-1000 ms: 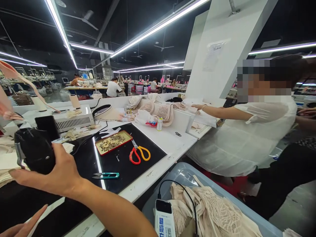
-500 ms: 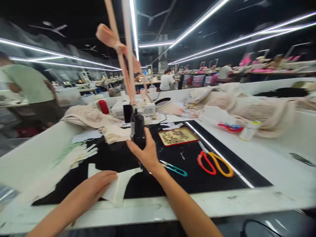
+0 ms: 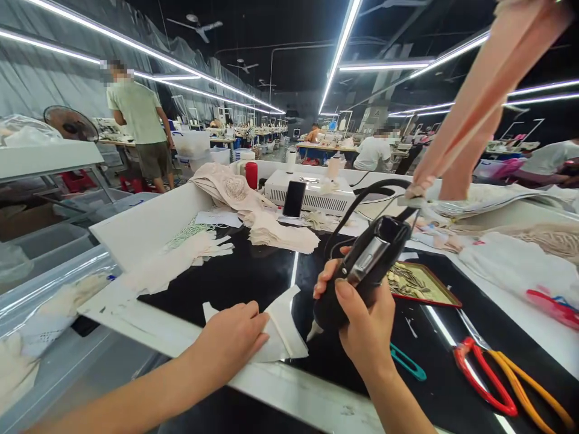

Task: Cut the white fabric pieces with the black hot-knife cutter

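My right hand [image 3: 362, 301] is wrapped round a black handheld tool [image 3: 368, 265], which hangs from pink fabric strips [image 3: 479, 102] and is tilted, its pointed tip low at the left. Beside that tip lies a white fabric piece [image 3: 283, 328] on the black work surface [image 3: 253, 280]. My left hand [image 3: 239, 331] rests on the piece's left part, palm down, fingers lying over it. Right of my right hand are teal snips [image 3: 407, 361], partly hidden by it, and scissors with red and orange handles [image 3: 486, 374].
A red-rimmed tray [image 3: 425, 283] of small pieces sits behind the scissors. Beige fabric stacks [image 3: 283, 235], a phone [image 3: 294, 199] and a white box [image 3: 312, 191] stand at the back. A person [image 3: 140, 120] stands beyond the table at the left.
The view has turned left and closer. My right hand has tilted the black tool and brought its tip down near the white piece. My left hand stays on the fabric.
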Available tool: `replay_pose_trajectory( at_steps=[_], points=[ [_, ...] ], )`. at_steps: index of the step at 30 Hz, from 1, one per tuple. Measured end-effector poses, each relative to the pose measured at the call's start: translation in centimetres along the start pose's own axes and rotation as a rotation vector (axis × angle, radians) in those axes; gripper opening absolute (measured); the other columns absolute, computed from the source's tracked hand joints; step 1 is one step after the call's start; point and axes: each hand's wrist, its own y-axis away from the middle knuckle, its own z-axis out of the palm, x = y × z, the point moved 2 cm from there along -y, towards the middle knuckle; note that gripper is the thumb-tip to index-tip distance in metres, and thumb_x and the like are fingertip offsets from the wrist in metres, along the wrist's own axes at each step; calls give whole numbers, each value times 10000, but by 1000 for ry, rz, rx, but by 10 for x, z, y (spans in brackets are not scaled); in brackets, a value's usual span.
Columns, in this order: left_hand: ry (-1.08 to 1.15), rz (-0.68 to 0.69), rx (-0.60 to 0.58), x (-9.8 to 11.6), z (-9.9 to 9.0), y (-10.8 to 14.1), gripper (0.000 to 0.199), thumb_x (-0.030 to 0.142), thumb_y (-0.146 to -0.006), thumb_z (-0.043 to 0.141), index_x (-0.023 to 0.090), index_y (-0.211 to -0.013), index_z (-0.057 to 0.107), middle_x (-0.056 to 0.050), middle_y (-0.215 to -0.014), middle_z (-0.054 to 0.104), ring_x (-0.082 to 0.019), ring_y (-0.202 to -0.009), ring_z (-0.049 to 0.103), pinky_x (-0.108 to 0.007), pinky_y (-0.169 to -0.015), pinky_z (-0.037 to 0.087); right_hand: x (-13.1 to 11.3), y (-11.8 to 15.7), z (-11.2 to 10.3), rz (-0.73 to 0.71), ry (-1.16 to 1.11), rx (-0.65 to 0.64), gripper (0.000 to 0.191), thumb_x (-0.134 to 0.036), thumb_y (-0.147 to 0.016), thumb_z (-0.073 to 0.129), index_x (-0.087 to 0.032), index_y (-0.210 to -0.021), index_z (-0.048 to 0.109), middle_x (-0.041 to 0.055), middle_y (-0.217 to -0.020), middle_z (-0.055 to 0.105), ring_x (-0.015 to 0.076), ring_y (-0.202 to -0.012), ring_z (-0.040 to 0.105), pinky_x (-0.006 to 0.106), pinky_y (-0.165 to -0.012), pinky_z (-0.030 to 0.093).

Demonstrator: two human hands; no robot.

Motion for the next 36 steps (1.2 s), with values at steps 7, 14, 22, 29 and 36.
replay_pose_trajectory(
  at_steps=[7, 14, 22, 29, 36],
  points=[
    [-172, 57, 184, -8, 6, 5, 214, 160, -1048, 549, 185, -849, 627, -29, -779, 589, -216, -701, 589, -329, -595, 402, -8, 13, -4, -33, 18, 34, 393, -436, -875, 830, -298, -1195, 649, 26, -856, 641, 190, -648, 638, 358, -596, 572],
    [9, 432, 384, 15, 6, 1, 194, -7, -981, 531, 165, -992, 619, -53, -945, 651, -198, -877, 629, -317, -805, 525, -4, 9, -5, -60, 2, 132, 401, -410, -836, 867, -270, -1143, 649, 7, -827, 648, 166, -643, 618, 316, -584, 574],
    [92, 623, 455, 36, 22, -13, 162, 45, -1044, 518, 137, -1086, 644, -73, -988, 678, -183, -933, 656, -290, -839, 564, 3, 16, -5, -56, 27, 89, 399, -424, -888, 835, -296, -1207, 632, 15, -871, 645, 172, -671, 632, 327, -612, 566],
    [77, 599, 475, 26, 31, -18, 162, 71, -1063, 529, 139, -1133, 658, -79, -1053, 704, -182, -1024, 680, -297, -924, 581, 1, 17, -3, -70, 18, 65, 386, -409, -895, 837, -289, -1201, 633, 6, -852, 636, 171, -679, 633, 326, -621, 586],
    [185, 529, 530, 23, 31, -16, 143, 163, -1087, 541, 126, -1165, 656, -77, -1061, 710, -204, -1022, 690, -321, -901, 608, -1, 18, -2, -83, 10, 61, 394, -375, -895, 813, -264, -1221, 622, -1, -855, 650, 163, -684, 634, 314, -620, 592]
  ],
)
